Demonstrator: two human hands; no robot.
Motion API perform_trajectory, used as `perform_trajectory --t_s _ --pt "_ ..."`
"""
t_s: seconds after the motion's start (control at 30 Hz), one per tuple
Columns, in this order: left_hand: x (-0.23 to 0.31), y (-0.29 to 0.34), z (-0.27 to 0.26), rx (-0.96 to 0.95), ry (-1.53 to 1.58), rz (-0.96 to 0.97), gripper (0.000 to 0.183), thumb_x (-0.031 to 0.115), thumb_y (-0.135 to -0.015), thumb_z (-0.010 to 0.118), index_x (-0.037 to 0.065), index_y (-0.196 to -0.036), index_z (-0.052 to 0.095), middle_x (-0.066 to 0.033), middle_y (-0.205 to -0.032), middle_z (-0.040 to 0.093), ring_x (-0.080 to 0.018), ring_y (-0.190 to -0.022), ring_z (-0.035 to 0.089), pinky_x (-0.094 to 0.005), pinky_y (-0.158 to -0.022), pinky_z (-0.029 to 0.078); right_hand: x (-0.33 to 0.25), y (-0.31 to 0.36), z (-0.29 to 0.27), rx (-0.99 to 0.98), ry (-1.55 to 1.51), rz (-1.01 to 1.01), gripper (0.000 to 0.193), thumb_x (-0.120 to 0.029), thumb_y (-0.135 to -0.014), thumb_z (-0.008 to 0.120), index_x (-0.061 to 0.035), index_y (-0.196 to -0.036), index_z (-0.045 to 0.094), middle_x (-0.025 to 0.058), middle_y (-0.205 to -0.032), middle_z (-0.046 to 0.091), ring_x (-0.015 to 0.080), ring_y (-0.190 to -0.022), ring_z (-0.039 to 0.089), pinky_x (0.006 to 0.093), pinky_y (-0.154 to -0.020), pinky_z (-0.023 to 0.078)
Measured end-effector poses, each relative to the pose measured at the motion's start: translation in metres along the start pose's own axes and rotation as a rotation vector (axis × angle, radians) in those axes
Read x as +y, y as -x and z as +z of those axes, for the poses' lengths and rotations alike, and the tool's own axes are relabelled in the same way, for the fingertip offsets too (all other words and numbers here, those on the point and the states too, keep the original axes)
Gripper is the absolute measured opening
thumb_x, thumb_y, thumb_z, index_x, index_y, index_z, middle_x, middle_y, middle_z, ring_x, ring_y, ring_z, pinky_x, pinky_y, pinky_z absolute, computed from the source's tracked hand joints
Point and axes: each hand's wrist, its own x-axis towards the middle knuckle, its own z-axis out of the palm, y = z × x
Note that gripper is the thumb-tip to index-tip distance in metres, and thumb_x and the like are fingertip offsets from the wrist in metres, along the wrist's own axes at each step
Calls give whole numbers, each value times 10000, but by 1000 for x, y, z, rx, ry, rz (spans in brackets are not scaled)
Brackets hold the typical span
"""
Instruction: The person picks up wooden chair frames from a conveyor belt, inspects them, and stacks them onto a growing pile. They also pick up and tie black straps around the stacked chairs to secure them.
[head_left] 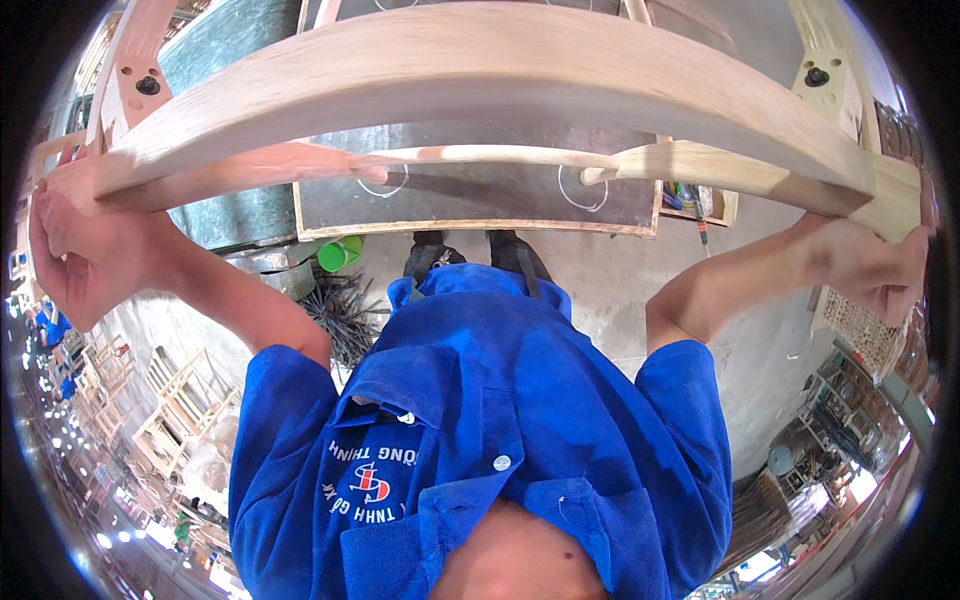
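Note:
A large pale wooden chair frame (480, 60) spans the view in front of my chest, with a broad curved rail nearest me. At its left end, my left hand (85, 245) is closed around the corner of the wood. My right hand (885, 270) grips the opposite corner, its fingers partly hidden and slightly blurred. Below the broad rail runs a thinner rounded wooden bar (480, 155). Dark bolt heads sit in the left upright (135, 85) and the right upright (825, 75).
Under the frame stands a dark-topped table (470, 210) with a wooden edge and chalk-like circles. A green cup-like container (340, 253) and a bundle of dark strips (345, 315) lie left of my feet. Tools rest in a wooden tray (720, 207). Several chair frames (180, 410) stand at left.

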Motion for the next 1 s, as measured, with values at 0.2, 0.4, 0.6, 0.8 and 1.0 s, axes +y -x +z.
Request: perform_trajectory --t_s 0.2,0.4,0.6,0.8,1.0 --pt "-10 -2 -5 -68 149 12 199 14 -772 611 -172 -812 553 -267 -768 620 -321 -653 662 -391 -581 601 -8 6 3 52 1 76 140 -26 -781 558 26 -652 574 137 -724 606 209 -655 574 303 -658 488" --pt "-22 -3 -11 -108 205 57 215 18 -777 614 -169 -820 517 -273 -775 613 -352 -644 656 -411 -597 603 -13 5 11 22 -71 114 142 -54 -775 546 19 -654 556 136 -737 601 209 -626 574 328 -637 505" --pt "-14 -3 -6 -182 93 21 266 -16 -768 629 -137 -952 481 -290 -895 598 -378 -757 652 -421 -675 599 -16 13 -3 -175 30 228 325 -224 -820 541 64 -965 501 263 -1071 547 326 -845 607 456 -702 567" --pt "-13 24 -33 -302 175 -595 629 319 -851 587 12 -1334 325 -152 -1269 501 -284 -1162 485 -412 -957 442 -21 179 -84 -442 276 875 547 -359 -866 505 9 -1259 407 214 -1271 439 306 -1132 488 426 -972 392" --pt "-84 93 -93 -199 170 -986 910 691 -770 525 32 -1359 309 -140 -1290 450 -293 -1170 477 -437 -957 424 -10 354 -167 -1077 153 1349 325 -205 -840 581 -14 -1103 582 142 -1026 613 276 -1020 549 366 -909 402"
